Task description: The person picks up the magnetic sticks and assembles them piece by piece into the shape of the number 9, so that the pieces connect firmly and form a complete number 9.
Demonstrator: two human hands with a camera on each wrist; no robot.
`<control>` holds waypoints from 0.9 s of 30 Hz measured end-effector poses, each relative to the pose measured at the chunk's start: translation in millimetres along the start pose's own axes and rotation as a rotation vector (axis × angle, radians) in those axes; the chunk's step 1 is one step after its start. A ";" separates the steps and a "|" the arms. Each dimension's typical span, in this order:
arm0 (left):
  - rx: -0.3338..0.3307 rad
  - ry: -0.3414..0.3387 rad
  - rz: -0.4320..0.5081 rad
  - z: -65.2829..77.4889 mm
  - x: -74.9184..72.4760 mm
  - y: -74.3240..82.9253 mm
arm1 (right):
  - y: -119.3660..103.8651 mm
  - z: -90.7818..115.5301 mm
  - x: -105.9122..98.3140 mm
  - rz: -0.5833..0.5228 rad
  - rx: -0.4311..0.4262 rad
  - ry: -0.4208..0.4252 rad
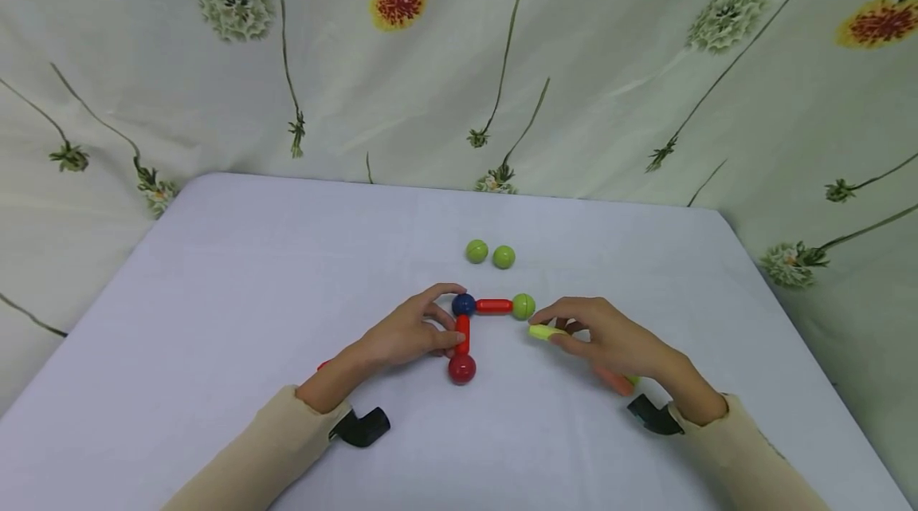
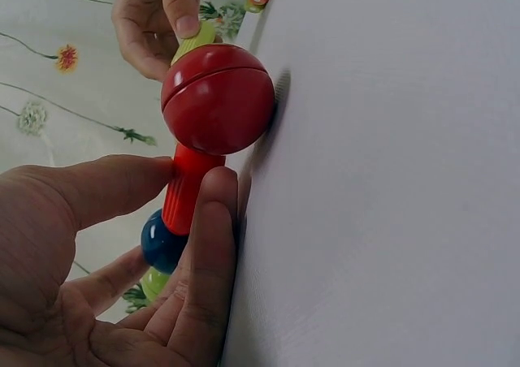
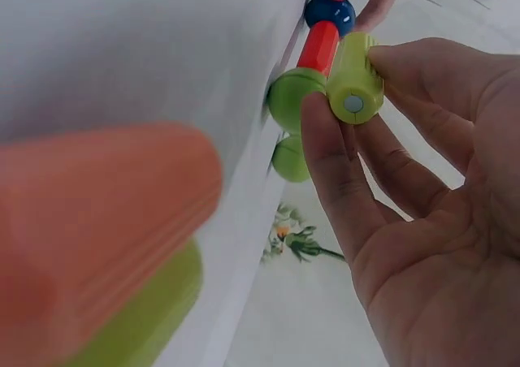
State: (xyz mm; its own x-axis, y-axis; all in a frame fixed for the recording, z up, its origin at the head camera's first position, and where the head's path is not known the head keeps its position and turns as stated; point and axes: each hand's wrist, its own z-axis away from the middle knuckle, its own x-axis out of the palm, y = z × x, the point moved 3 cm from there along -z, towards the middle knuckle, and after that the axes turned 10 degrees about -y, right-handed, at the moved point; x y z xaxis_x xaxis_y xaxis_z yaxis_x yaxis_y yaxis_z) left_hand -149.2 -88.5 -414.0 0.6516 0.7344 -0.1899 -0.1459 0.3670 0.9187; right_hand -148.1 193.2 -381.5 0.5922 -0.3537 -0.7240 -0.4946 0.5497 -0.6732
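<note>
An L-shaped piece of balls and rods lies in front of me. Its dark blue ball [image 1: 464, 304] is the corner; one red rod [image 1: 494, 306] runs right to a green ball [image 1: 523, 306], another red rod [image 2: 195, 188] runs toward me to a red ball [image 1: 462, 368]. My left hand [image 1: 414, 329] pinches that nearer rod between thumb and fingers, its index finger at the blue ball. In my right hand [image 1: 601, 334], thumb and fingertips pinch a yellow-green magnetic rod [image 3: 355, 75] with a grey disc in its end, close to the green ball.
Two loose green balls [image 1: 491, 254] lie farther back on the white table [image 1: 301, 256]. Orange [image 1: 613, 380] and yellow-green rods [image 3: 154, 310] lie under my right wrist. A red piece [image 1: 324, 364] peeks out behind my left forearm. Flower-print cloth [image 1: 610, 80] hangs behind the table.
</note>
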 end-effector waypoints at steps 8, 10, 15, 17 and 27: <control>-0.011 0.009 -0.001 -0.3 0.6 -0.8 | -12.0 -9.6 5.7 -0.004 0.000 -0.029; -0.012 0.012 -0.004 0.1 0.4 -0.6 | -15.2 -11.7 7.2 -0.002 0.005 -0.043; -0.008 0.013 -0.014 0.3 0.3 -0.5 | -21.2 -16.2 11.8 0.007 0.004 -0.065; -0.006 0.012 -0.015 0.2 0.4 -0.6 | -22.9 -17.8 13.9 0.016 0.005 -0.071; 0.009 0.012 -0.016 -1.6 1.6 0.0 | -26.6 -22.2 25.8 0.008 -0.053 -0.121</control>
State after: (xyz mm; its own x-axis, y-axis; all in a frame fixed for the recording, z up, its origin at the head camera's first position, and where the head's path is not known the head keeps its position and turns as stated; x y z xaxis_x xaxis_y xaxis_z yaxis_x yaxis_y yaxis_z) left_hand -149.3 -86.4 -414.9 0.6446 0.7356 -0.2084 -0.1294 0.3736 0.9185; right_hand -133.7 152.6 -385.5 0.6589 -0.2541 -0.7081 -0.5307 0.5101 -0.6769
